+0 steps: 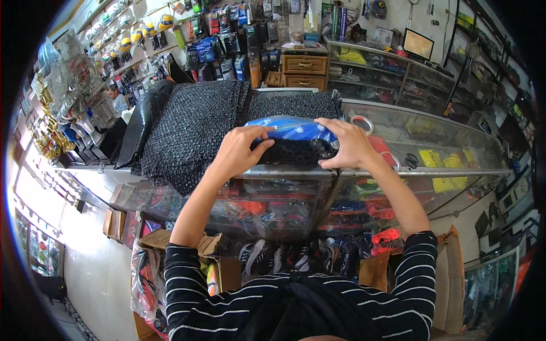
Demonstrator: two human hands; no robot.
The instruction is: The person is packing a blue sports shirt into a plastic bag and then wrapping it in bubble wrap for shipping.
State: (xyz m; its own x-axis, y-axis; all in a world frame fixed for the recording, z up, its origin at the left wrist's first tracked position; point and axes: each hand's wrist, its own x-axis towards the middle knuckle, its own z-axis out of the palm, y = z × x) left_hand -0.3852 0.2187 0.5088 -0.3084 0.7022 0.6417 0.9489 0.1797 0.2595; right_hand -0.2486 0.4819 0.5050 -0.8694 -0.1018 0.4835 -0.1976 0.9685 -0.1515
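Note:
A blue item in a clear plastic bag (pixel 294 129) lies on a sheet of black bubble wrap (pixel 294 104) on the glass counter. My left hand (pixel 244 149) holds the bag's left end, thumb towards its front edge. Around the right end curves my right hand (pixel 350 144), fingers on top of the bag and thumb low by the dark bubble wrap (pixel 294 152) under its front. Left of the bag, a thick folded stack of black bubble wrap (pixel 192 123) hangs over the counter's front edge.
Right of my hands are a tape roll (pixel 362 123), another roll (pixel 390 160) and black scissors (pixel 411 160) on the glass display counter (pixel 439 128). Shoes (pixel 298 258) and open cardboard boxes (pixel 448 277) sit below. Trophies (pixel 53 132) stand far left, near a person (pixel 118 101).

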